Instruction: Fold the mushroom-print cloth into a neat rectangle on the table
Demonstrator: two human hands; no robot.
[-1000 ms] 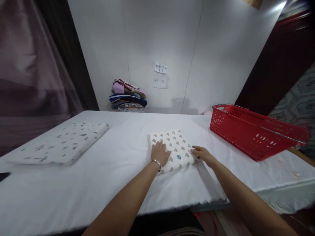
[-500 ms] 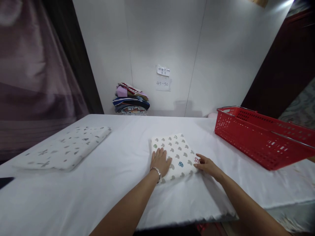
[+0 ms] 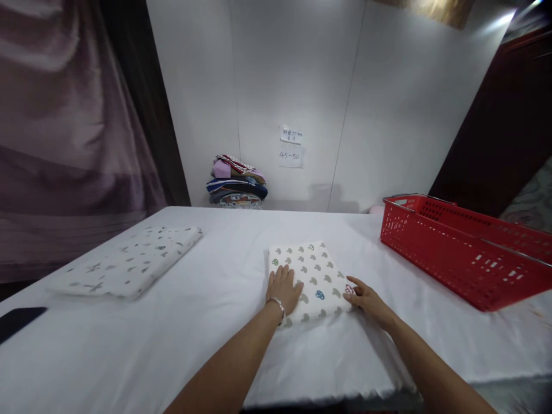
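A folded white cloth [image 3: 312, 272] printed with grey mushrooms and a few coloured ones lies in front of me on the table. Flat on its left part rests my left hand [image 3: 284, 290], fingers stretched out, a silver bracelet on the wrist. At the cloth's right corner, my right hand [image 3: 364, 299] takes the edge between thumb and fingers, beside a pink mushroom print. The undersides of the right fingers are partly hidden. A larger folded white cloth with a grey leaf-like print [image 3: 129, 261] lies to the left, apart from both hands.
A red plastic basket [image 3: 448, 253] with metal handles stands at the right. Several folded fabrics [image 3: 237, 183] are stacked against the back wall, left of two paper notes [image 3: 291, 155]. A dark flat object [image 3: 19, 322] lies at the left edge of the white-covered table [image 3: 207, 345].
The view has shifted slightly, so everything sits a little lower and further right, and more of the dark flat object shows. Both hands keep their places on the cloth.
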